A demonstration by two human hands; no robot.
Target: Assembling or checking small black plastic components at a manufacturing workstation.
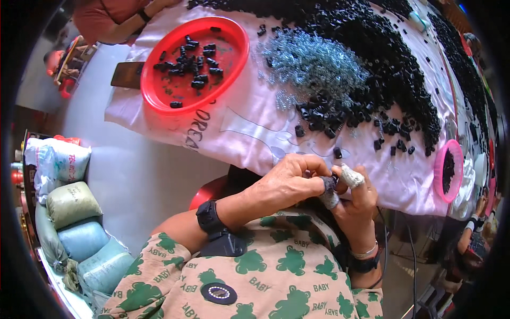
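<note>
My left hand (289, 179) and my right hand (357, 199) meet just in front of the table edge, in front of my chest. Their fingertips are pinched together around a small black plastic part (334, 177), mostly hidden by the fingers. White and grey wraps cover some fingertips. Beyond my hands, a single loose black plastic piece (337, 153) lies on the cloth. Farther off are a pile of black plastic pieces (332, 112) and a heap of small shiny metal springs (313, 64).
A red round tray (159, 98) with several black pieces stands at the far left, over a brown board (126, 74). A pink basket (439, 175) of dark parts is on the right. Stuffed sacks (74, 204) lie at left. Another person's arm (125, 26) rests at the table's far left.
</note>
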